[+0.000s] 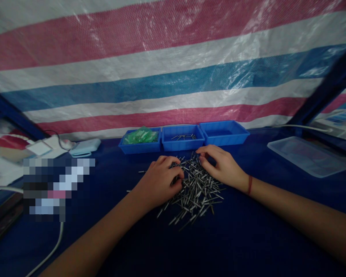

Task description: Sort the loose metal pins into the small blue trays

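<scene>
A loose heap of silvery blind rivets [200, 186] lies on the dark blue tabletop. Over the heap's left side is my left hand [163, 179], its fingers bent and apart, the tips down among the rivets. My right hand [219, 163] is at the heap's far right edge. Its fingers are curled in towards the thumb, and whatever they pinch is too small to make out. Behind the heap, the middle blue bin [183, 144] holds several rivets. A few stray rivets lie left of my left hand.
The left blue bin [140, 148] contains green plastic bags [142, 134]; the right blue bin [225, 132] stands beside the middle one. A clear plastic lid [308, 156] lies at right. A light blue case [85, 147], white cable [59, 240] and blurred-out item are at left. Striped sheeting [161, 84] hangs behind.
</scene>
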A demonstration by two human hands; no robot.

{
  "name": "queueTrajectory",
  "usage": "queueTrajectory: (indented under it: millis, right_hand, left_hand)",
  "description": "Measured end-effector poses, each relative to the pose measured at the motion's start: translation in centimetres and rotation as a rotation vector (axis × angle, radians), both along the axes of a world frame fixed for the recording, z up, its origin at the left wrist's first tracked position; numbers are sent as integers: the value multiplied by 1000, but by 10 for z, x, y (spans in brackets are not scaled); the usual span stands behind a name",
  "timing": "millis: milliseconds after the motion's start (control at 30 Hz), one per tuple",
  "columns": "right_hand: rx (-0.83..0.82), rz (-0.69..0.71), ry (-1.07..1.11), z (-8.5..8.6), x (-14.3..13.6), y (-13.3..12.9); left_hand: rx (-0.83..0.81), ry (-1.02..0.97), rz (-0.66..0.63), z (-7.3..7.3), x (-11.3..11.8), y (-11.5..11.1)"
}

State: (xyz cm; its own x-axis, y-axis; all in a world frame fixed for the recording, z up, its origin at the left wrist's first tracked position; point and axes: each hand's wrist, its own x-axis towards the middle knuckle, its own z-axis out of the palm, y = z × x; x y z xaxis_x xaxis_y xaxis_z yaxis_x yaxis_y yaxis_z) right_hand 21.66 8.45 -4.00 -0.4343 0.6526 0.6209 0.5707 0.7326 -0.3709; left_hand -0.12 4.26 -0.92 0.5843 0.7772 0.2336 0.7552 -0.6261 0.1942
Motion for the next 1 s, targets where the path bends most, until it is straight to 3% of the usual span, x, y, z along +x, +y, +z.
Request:
queueTrajectory:
  millis: [1000]
  right_hand:
    - [4,11,-15,0,0,1]
  left_hand:
    - [20,72,14,4,2,-2]
